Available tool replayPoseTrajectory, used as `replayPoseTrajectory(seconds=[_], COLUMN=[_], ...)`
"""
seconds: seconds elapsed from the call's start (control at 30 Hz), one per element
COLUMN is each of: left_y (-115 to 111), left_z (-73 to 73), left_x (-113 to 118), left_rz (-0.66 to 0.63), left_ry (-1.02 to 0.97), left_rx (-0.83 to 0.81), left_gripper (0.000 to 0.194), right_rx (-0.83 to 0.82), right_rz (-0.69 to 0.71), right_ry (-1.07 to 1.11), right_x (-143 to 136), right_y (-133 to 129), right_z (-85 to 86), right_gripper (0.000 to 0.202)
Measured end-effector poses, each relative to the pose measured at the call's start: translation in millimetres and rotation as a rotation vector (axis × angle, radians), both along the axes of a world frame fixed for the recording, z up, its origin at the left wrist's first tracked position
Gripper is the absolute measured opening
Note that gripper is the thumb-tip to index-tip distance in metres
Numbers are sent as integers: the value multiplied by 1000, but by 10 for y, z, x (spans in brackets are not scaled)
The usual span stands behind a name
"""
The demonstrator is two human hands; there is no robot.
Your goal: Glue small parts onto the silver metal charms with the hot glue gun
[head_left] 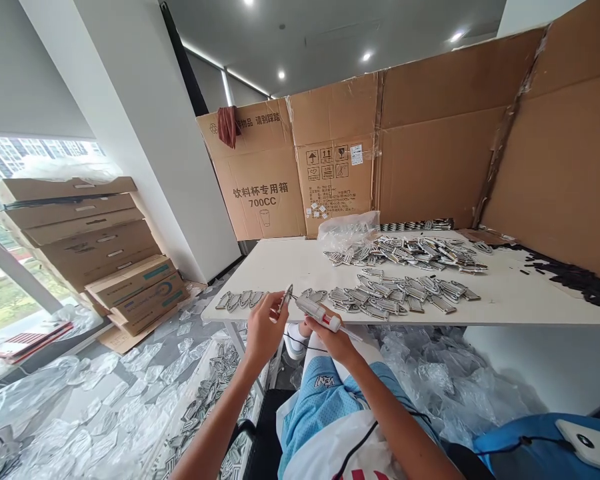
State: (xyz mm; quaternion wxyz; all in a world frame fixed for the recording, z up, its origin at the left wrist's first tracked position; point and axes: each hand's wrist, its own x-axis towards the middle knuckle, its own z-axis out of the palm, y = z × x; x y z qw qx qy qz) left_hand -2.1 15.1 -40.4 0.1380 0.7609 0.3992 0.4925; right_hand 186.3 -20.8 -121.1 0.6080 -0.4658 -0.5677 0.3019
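Over the table's front edge, my left hand (266, 325) pinches a small grey loop-shaped metal piece (286, 297), held nearly upright. My right hand (334, 340) is wrapped round a white syringe-like dispenser (313, 310) with red markings, its thin tip pointing left and close to the metal piece. Whether the tip touches the piece I cannot tell. Beneath and beyond my hands, a short row of similar metal loops (240, 300) lies on the white table (280, 263) at the left. A large spread of more loops (400, 293) lies to the right.
A second heap of loops (420, 253) lies farther back by a clear plastic bag (350, 230). Black strips (575, 273) cover the right end. Tall cardboard panels (430, 133) wall the table's back. A crate of metal pieces (205, 407) stands at lower left, among plastic bags (80, 413).
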Motion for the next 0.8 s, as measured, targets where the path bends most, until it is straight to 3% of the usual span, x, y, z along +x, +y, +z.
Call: replayPoseTrajectory(seconds=[0.13,0.23,0.4,0.5,0.63,0.8], left_y=[20,46,82,109,133,142], left_z=[27,25,11,25,63,93], left_x=[-68,-84,-65,-76,-99,-121], left_rz=[-5,-4,12,34,-33,-50], left_ry=[169,172,-48,-213,-427,-572], left_rx=[178,168,6,-96,-270,-416], left_gripper=[27,25,23,33,55,55], right_rx=[-176,-186,-152,-112,-116,-124], right_rz=[118,146,151,135,102,47], right_ry=[163,169,162,159,151,119], right_x=[23,25,10,9,14,9], right_y=[-19,-53,-114,-135,-160,-151], right_z=[1,27,121,164,184,167], right_gripper=[29,25,32,38,42,48])
